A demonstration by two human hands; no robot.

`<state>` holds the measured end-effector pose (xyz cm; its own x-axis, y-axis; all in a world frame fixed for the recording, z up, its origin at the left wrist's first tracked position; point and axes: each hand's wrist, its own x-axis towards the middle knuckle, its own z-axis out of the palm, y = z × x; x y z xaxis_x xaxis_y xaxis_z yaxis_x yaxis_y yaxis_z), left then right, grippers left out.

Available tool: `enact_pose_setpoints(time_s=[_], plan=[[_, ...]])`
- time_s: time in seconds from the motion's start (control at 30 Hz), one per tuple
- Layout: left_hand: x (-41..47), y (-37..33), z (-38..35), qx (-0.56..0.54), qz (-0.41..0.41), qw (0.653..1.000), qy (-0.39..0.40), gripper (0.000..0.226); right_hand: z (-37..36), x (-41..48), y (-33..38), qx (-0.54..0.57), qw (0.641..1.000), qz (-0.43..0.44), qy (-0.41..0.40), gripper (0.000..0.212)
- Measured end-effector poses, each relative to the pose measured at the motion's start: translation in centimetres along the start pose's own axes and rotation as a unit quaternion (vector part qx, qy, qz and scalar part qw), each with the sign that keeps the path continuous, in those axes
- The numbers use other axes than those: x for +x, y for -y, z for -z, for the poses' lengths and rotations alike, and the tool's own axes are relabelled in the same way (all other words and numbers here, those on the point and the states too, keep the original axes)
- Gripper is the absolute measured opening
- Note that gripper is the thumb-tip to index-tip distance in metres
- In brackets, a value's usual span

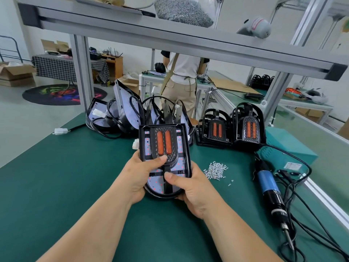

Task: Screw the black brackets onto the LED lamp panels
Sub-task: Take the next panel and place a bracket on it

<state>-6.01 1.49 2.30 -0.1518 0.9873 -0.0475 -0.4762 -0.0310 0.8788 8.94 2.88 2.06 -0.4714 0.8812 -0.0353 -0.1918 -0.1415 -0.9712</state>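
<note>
I hold one LED lamp panel [151, 184] above the green mat, its white LED face toward me. A black bracket [164, 142] with two orange strips lies on that face. My left hand [139, 173] grips the panel's left edge, thumb pressed on the bracket's lower end. My right hand [190, 188] grips the lower right edge, thumb on the bracket's stem. A small heap of silver screws [216, 170] lies on the mat to the right. An electric screwdriver [272, 193] with a blue body lies further right.
A pile of bare lamp panels with cables [120, 112] sits behind. Two stacks of panels with brackets [230, 127] stand at the back right. A teal power box [290, 148] and cables lie right. A person [181, 80] stands beyond. A shelf beam [170, 40] runs overhead.
</note>
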Motion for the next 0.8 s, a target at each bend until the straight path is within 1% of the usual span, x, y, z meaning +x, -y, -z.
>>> enact_pose_setpoints(time_s=[0.07,0.2,0.27,0.33,0.37,0.43,0.57,0.63,0.7,0.73,0.8], plan=[[0.1,0.1,0.0,0.006,0.001,1.0,0.004,0.042,0.2,0.0,-0.2,0.0,1.0,-0.007,-0.003,0.035],[0.1,-0.3,0.3,0.005,0.001,1.0,0.022,0.045,0.6,0.1,0.0,-0.02,1.0,-0.01,0.002,0.048],[-0.1,-0.4,0.1,0.024,-0.006,0.999,0.026,0.047,0.8,0.2,0.4,-0.027,0.999,0.015,-0.034,0.055],[-0.4,-0.2,-0.2,0.066,-0.011,0.997,0.035,0.051,1.1,0.3,0.8,0.001,0.995,0.035,-0.09,0.058],[-0.7,0.0,-0.5,0.087,-0.008,0.995,0.046,0.051,1.2,0.4,1.0,0.018,0.994,0.038,-0.105,0.056],[-1.2,0.6,-1.1,0.106,0.017,0.992,0.065,0.05,1.5,0.2,1.3,0.031,0.993,0.04,-0.108,0.048],[-1.4,0.2,-1.1,0.069,0.096,0.991,0.068,0.041,1.5,0.2,1.2,0.042,0.992,0.031,-0.116,0.029],[-1.2,-0.3,-0.8,0.056,0.127,0.988,0.064,0.045,1.2,0.2,1.1,0.051,0.991,0.022,-0.118,0.026],[-1.1,-0.4,-0.8,0.044,0.13,0.989,0.056,0.047,1.0,0.2,1.1,0.058,0.992,0.017,-0.113,0.024],[-1.1,-0.3,-0.8,0.042,0.125,0.99,0.053,0.044,0.9,0.2,1.1,0.061,0.992,0.014,-0.11,0.023],[-1.0,-0.4,-0.9,0.04,0.116,0.991,0.054,0.032,0.8,0.2,1.1,0.073,0.991,0.008,-0.112,0.025]])
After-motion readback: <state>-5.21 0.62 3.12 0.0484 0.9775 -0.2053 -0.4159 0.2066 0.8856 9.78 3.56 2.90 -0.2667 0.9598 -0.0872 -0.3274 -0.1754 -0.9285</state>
